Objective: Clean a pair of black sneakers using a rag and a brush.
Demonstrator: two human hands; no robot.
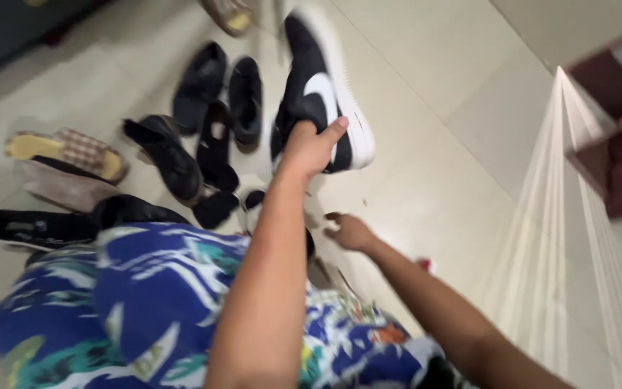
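In the head view, the left hand is gripping a black sneaker with a white sole just above the middle of the frame, fingers wrapped around the heel end and thumb sticking out to the right. The sneaker is hanging clear of the floor, toe pointing toward the top edge, and it is blurring with motion. Holding it by the heel seems to be keeping the sole turned away from the body. The right hand is reaching out lower down, right of centre, fingers loosely spread and holding nothing, hovering just over the floor.

Left of the lifted sneaker, a cluster of dark shoes is lying scattered in loose pairs, some tipped on their sides. Further left, a checked slipper with a yellow insole is resting on a pinkish shoe, and a flat black shoe is lying at the left edge. Blue patterned shorts are filling the lower left of the frame.

The floor is showing pale, glossy tiles with thin joints. At the right edge, a reddish-brown wooden piece is standing, too blurred to identify.
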